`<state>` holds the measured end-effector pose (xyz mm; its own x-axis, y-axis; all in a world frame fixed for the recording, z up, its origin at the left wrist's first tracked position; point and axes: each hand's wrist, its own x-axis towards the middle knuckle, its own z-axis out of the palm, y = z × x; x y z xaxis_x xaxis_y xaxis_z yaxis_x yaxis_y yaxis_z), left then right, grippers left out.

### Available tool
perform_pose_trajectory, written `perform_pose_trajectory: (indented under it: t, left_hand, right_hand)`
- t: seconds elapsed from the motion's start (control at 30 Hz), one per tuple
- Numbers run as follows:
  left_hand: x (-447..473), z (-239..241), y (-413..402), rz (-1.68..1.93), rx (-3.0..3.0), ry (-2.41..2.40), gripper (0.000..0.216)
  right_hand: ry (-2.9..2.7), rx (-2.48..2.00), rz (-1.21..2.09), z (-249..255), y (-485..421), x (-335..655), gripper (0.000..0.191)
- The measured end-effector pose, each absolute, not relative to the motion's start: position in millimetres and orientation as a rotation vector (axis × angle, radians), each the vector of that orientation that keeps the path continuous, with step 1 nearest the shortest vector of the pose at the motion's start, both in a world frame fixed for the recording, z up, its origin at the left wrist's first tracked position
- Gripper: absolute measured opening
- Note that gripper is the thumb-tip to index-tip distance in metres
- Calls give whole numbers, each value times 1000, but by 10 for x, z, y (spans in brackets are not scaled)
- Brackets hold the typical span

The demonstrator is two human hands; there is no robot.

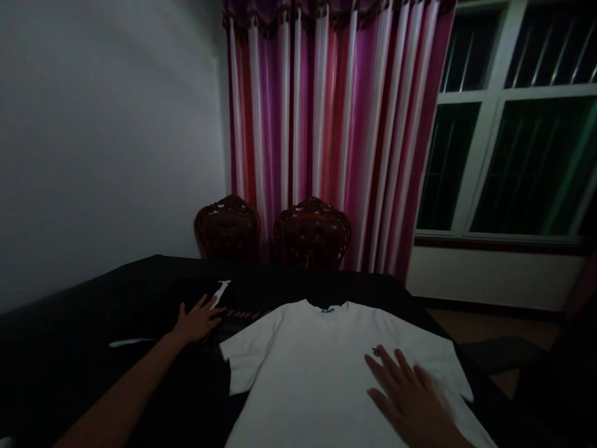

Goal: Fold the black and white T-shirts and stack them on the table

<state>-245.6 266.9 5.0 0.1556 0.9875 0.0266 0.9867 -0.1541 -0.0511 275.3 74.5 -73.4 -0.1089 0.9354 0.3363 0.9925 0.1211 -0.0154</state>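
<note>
A white short-sleeved T-shirt lies spread out, its neckline pointing away from me and both sleeves out to the sides. Over its chest, on the right side, is my right hand, fingers spread, close to a small dark mark. My left hand reaches out left of the shirt with its fingers apart. Near its fingertips is a narrow white strip; whether they touch is unclear. Partly dark lettering shows on the black surface beside that hand. Another thin white strip lies left of my forearm.
Black covers the large table under everything. Two carved dark chairs, one at left and one at right, stand behind its far edge. Beyond them hangs a striped curtain, with a barred window at right.
</note>
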Motion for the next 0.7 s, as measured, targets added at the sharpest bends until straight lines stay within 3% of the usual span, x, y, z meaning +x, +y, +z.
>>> perform_pose_trajectory:
  t: [0.17, 0.5, 0.7]
  left_hand:
    - [-2524, 152, 2759, 70, -2245, -1965, 40]
    - [-1462, -162, 2201, -86, -2191, -1700, 48]
    - [-1601, 114, 2198, -161, -2126, -1625, 43]
  right_hand:
    - [-2146, -1940, -280, -643, 688, 2685, 58]
    - [-2139, -2003, -120, -437, 591, 2594, 61]
    - [-2177, -1913, 70, -251, 708, 2758, 64]
